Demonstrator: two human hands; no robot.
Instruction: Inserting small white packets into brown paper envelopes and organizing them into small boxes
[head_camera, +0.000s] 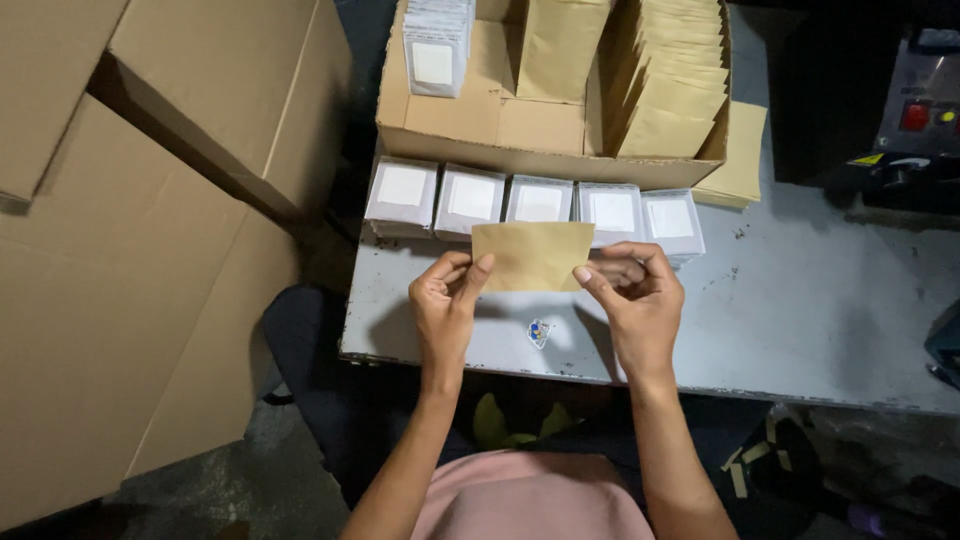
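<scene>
A small brown paper envelope (530, 252) is held flat above the grey table (800, 300), gripped at both ends. My left hand (445, 300) pinches its left edge with thumb and fingers. My right hand (635, 295) pinches its right edge. Just behind the envelope, a row of several stacks of white packets with square windows (470, 198) lies along the table. An open cardboard box (500, 120) beyond the row holds upright brown envelopes (675, 80) and more white packets (435, 45).
Large cardboard cartons (150, 200) stand to the left of the table. A dark machine with a red button (915, 115) sits at the far right. A small sticker (539, 332) marks the table's front. Loose brown envelopes (740, 155) lie beside the box.
</scene>
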